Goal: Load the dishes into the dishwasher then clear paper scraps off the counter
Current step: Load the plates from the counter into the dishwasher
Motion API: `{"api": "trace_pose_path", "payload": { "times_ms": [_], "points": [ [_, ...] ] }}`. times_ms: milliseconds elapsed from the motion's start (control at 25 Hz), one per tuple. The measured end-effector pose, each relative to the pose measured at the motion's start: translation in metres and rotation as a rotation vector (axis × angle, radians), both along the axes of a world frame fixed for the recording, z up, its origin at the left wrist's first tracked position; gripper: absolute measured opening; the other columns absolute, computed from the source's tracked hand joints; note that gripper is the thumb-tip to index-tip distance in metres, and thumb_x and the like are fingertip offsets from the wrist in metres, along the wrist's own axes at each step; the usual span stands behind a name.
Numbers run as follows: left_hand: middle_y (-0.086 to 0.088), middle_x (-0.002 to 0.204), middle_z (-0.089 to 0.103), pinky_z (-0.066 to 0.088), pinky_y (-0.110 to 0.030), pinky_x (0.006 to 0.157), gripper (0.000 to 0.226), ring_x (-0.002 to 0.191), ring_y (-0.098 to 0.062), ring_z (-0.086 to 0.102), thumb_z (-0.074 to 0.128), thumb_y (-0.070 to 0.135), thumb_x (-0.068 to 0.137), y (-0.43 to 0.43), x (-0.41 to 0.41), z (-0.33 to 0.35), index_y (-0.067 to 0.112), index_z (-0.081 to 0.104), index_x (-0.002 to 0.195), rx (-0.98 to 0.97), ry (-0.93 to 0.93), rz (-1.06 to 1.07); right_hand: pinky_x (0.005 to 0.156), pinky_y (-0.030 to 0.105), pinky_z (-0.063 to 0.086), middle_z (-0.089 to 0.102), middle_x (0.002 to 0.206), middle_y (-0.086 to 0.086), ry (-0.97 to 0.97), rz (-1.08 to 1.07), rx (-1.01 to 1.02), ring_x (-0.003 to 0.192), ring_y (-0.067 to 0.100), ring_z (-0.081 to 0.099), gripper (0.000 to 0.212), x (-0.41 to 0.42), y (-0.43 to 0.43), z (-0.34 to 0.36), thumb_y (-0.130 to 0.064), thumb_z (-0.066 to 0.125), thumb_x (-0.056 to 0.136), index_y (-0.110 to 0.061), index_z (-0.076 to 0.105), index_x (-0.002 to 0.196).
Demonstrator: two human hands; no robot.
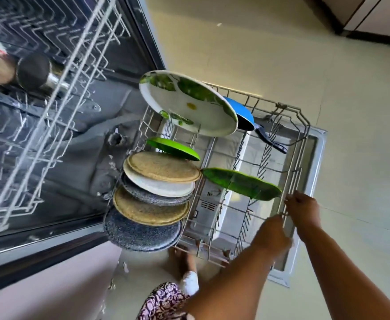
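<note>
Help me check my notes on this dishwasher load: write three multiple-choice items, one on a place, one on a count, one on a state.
1. Where is the blue pan?
A) in a sink
B) at the far end of the lower rack, behind the leaf-print plate
C) on a stove

2. How many tan plates stand in the row of plates?
A) one
B) two
C) four

3. What are the left hand and the right hand doing?
A) both hold the lower rack's front rim
B) both hang free
C) one lifts a plate

Answers:
1 B: the pan's blue body shows just past the leaf-print plate, inside the rack wires.
2 B: one tan plate sits near the top of the row and another lower down.
3 A: both hands are at the rim with fingers curled on it.
</note>
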State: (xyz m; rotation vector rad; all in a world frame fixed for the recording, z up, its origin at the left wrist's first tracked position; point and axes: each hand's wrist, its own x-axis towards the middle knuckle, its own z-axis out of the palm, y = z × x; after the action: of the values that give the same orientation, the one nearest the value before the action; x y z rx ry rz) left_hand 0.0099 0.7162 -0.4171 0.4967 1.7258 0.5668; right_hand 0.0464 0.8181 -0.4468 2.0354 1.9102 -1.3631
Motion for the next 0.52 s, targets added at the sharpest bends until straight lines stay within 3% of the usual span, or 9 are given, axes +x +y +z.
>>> {"api": "trace_pose_path", "payload": {
  "times_ms": [160, 280, 360, 440, 520],
  "points": [
    [-0.013, 0.131, 0.054, 0.044, -0.036, 0.101, 0.049, 0.121, -0.029, 0.052, 0.065, 0.018, 0.084, -0.005, 0.002, -0.012, 0.011, 0.046, 0.129, -0.053, 0.032, -0.019, 0.039, 0.021, 0.039, 0.063, 0.069, 0.017, -0.024, -0.063, 0.003, 0.064, 0.026, 0.059, 0.023, 0.001, 0.0, -0.017, -0.004, 0.06, 0.079, -0.012, 0.056, 0.057],
    [-0.016, 0.124, 0.059, 0.045, -0.035, 0.098, 0.036, 0.116, -0.03, 0.056, 0.059, 0.016, 0.088, -0.005, -0.006, -0.012, 0.005, 0.053, 0.121, -0.046, 0.055, 0.053, 0.048, 0.024, 0.046, 0.068, 0.074, 0.017, -0.046, -0.013, 0.001, 0.071, 0.033, 0.065, 0.003, -0.012, -0.006, -0.021, -0.009, 0.063, 0.077, -0.009, 0.064, 0.074],
    [-0.022, 0.117, 0.062, 0.046, -0.037, 0.096, 0.028, 0.112, -0.034, 0.058, 0.053, 0.011, 0.089, -0.006, -0.017, -0.014, -0.001, 0.057, 0.115, -0.047, 0.098, 0.119, 0.056, 0.023, 0.051, 0.069, 0.077, 0.019, -0.023, 0.046, 0.017, 0.075, 0.033, 0.066, 0.016, -0.03, -0.015, -0.019, -0.009, 0.064, 0.078, -0.003, 0.067, 0.093],
    [-0.025, 0.115, 0.062, 0.043, -0.038, 0.096, 0.029, 0.112, -0.037, 0.056, 0.05, 0.012, 0.09, -0.012, -0.03, -0.018, -0.003, 0.058, 0.112, -0.082, 0.176, 0.17, 0.063, 0.035, 0.053, 0.067, 0.072, 0.022, 0.021, 0.099, 0.032, 0.074, 0.034, 0.066, 0.013, -0.053, -0.027, -0.011, -0.006, 0.065, 0.077, 0.003, 0.066, 0.087],
    [-0.022, 0.116, 0.062, 0.043, -0.038, 0.095, 0.031, 0.113, -0.035, 0.056, 0.05, 0.017, 0.09, -0.023, -0.048, -0.023, -0.001, 0.06, 0.113, -0.118, 0.255, 0.257, 0.061, 0.037, 0.051, 0.067, 0.067, 0.019, 0.041, 0.153, 0.016, 0.07, 0.033, 0.066, 0.006, -0.078, -0.041, -0.002, -0.008, 0.068, 0.076, -0.002, 0.069, 0.077]
  ]
}}
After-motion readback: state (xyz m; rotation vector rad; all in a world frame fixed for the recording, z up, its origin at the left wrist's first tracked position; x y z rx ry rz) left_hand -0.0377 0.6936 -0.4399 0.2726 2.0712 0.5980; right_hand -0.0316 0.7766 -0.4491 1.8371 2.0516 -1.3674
